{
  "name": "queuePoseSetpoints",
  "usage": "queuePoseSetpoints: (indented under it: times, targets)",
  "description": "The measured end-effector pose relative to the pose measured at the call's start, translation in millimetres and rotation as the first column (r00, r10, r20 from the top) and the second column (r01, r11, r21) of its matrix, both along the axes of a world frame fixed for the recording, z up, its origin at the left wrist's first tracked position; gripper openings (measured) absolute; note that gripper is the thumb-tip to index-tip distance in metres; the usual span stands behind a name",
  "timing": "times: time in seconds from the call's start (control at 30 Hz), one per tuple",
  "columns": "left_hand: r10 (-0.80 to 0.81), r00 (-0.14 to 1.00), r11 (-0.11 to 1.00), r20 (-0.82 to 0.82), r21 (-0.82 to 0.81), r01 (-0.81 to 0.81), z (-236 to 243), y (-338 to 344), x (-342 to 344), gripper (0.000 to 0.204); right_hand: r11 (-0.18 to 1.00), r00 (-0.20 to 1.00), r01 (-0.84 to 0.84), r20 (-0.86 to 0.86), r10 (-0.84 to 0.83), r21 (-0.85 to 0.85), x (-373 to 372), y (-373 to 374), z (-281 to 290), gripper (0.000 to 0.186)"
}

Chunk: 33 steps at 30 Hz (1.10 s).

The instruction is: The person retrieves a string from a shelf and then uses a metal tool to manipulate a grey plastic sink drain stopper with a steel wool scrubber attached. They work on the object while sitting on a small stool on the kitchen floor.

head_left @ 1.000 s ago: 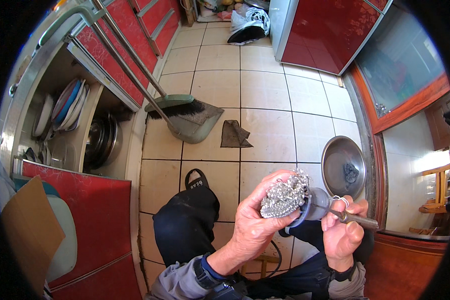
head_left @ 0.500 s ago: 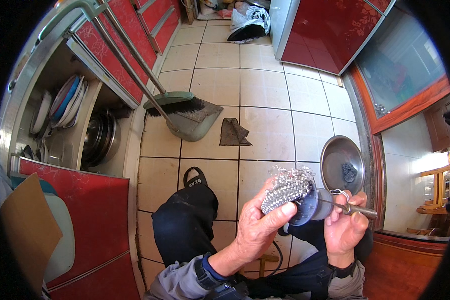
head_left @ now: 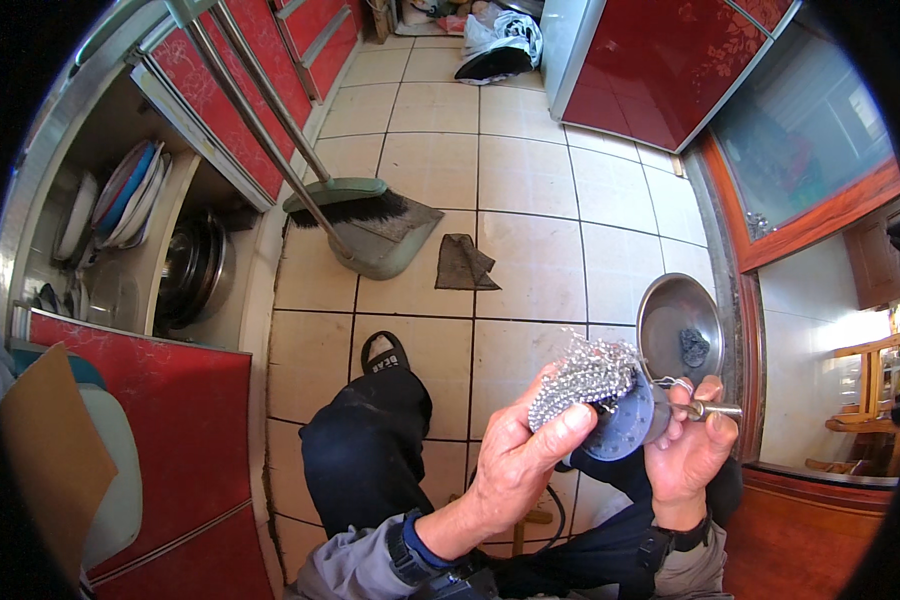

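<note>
Over my lap, my left hand [head_left: 515, 465] grips a shiny silver wire scrubber [head_left: 585, 380], pressed against a grey-blue cylindrical piece [head_left: 620, 430] with a round flange and small marks on its face. My right hand [head_left: 685, 460] is closed around the piece's far side and a slim metal rod with a thicker handle [head_left: 715, 410] that projects to the right. A steel bowl [head_left: 663, 305] with a dark wad [head_left: 694, 348] inside lies on the floor just beyond my hands.
A dustpan [head_left: 380, 255] and broom [head_left: 340, 195] stand left ahead, near a dark rag [head_left: 465, 262]. An open cabinet of plates [head_left: 130, 200] and a cardboard sheet [head_left: 55, 450] are left. A bag [head_left: 500, 40] lies far ahead. A glass door [head_left: 800, 120] is right.
The grey piece has turned, showing more of its flanged face, and the rod's handle has swung slightly up and left. The scrubber has shifted slightly right with my left hand.
</note>
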State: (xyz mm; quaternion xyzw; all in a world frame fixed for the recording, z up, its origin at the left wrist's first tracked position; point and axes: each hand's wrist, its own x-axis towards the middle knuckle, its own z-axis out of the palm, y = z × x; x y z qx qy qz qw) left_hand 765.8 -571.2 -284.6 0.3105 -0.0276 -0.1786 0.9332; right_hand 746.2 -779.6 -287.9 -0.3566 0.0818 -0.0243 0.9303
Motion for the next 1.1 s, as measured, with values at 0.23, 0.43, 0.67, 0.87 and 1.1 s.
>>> queuePoseSetpoints:
  times: [0.23, 0.43, 0.67, 0.87, 1.1]
  targets:
    - [0.014, 0.999, 1.000, 0.031, 0.018, -0.014, -0.8, -0.3, -1.1, 0.045, 0.999, 1.000, -0.031, -0.002, 0.032, 0.015, 2.4, -2.4, -2.5, 0.029]
    - [-0.004, 0.999, 0.996, 0.038, 0.087, 0.001, 2.1, 3.1, -2.4, 0.050, 0.996, 0.996, -0.081, 0.051, 0.079, 0.033, 1.4, -3.3, -5.0, 0.029]
    - [0.072, 0.938, 0.976, 0.340, 0.168, -0.136, -6.4, 1.5, 2.0, 0.058, 0.990, 0.986, -0.131, 0.107, 0.125, 0.051, 0.8, -4.7, -3.0, 0.028]
    - [0.056, 0.980, 0.981, 0.191, 0.170, -0.089, -2.8, 1.9, -0.8, 0.058, 0.991, 0.981, -0.112, 0.149, 0.122, -0.074, -0.5, -4.7, 1.4, 0.030]
    - [0.038, 0.999, 0.987, -0.001, 0.159, -0.037, 5.8, 2.8, 1.0, 0.058, 0.979, 0.976, -0.090, 0.181, 0.123, -0.181, -2.2, -3.1, 2.6, 0.031]
